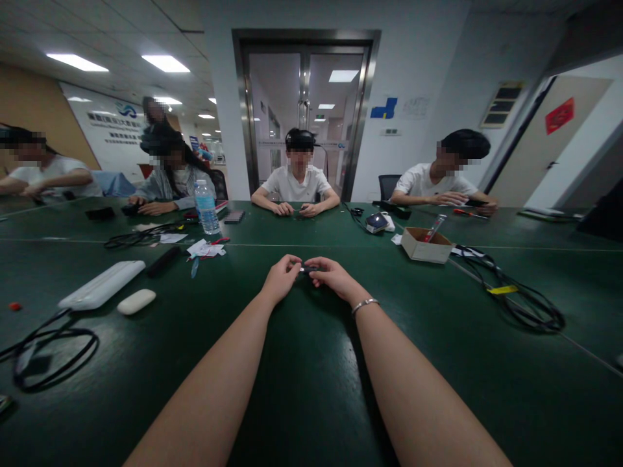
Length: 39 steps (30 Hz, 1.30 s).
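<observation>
Well short of the far edge of the table (304, 389), your left hand (281, 279) and right hand (335, 277) pinch a dark piece (307, 270), best held level and steady.

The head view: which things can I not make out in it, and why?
Small dark object: head view, mostly covered by left hand and right hand; exact kind unclear.
Box: head view, its front wall hides the bottom inside.
Dark shape at right: head view, cut off by the picture edge.
Wall sign: head view, its lower lettering is too small and blurred.
</observation>
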{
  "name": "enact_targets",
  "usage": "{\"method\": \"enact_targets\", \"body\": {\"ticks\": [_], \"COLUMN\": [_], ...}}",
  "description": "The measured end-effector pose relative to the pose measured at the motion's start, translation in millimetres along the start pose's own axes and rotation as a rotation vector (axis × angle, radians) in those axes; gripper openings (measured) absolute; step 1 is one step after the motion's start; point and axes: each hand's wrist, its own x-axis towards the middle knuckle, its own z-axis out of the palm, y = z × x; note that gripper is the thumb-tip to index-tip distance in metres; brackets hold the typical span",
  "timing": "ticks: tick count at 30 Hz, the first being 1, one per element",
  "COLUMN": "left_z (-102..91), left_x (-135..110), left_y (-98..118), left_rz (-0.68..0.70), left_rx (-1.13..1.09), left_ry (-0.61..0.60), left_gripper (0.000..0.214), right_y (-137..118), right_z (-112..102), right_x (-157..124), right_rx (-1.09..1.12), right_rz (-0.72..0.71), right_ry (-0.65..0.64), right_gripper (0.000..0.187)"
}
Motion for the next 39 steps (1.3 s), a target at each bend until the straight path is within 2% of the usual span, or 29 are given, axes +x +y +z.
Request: {"method": "enact_targets", "body": {"ticks": [5, 14, 21, 31, 39], "left_z": [-1.0, -0.6, -1.3, -2.8, -2.4], "left_x": [-2.9, 1.7, -0.2, 0.5, 0.6], "left_y": [4.8, -0.7, -0.2, 1.9, -0.9], "left_rz": [-0.012, 0.019, 0.001, 0.018, 0.025], "left_rx": [0.013, 0.01, 0.019, 0.025, 0.022], "left_ry": [-0.018, 0.035, 0.006, 0.05, 0.013], "left_gripper": [0.032, 0.021, 0.029, 0.023, 0.025], "right_y": [-0.3, 1.2, 3.8, 3.9, -1.7], "right_z": [0.5, -0.6, -2.1, -2.1, 0.8], "right_x": [-0.1, 0.6, 1.4, 2.1, -0.5], "right_rx": [-0.011, 0.002, 0.016, 0.011, -0.005], "right_rz": [-0.005, -0.013, -0.021, -0.007, 0.021], "right_ry": [0.001, 0.003, -0.001, 0.006, 0.017], "right_gripper": [0.03, 0.03, 0.028, 0.026, 0.026]}}
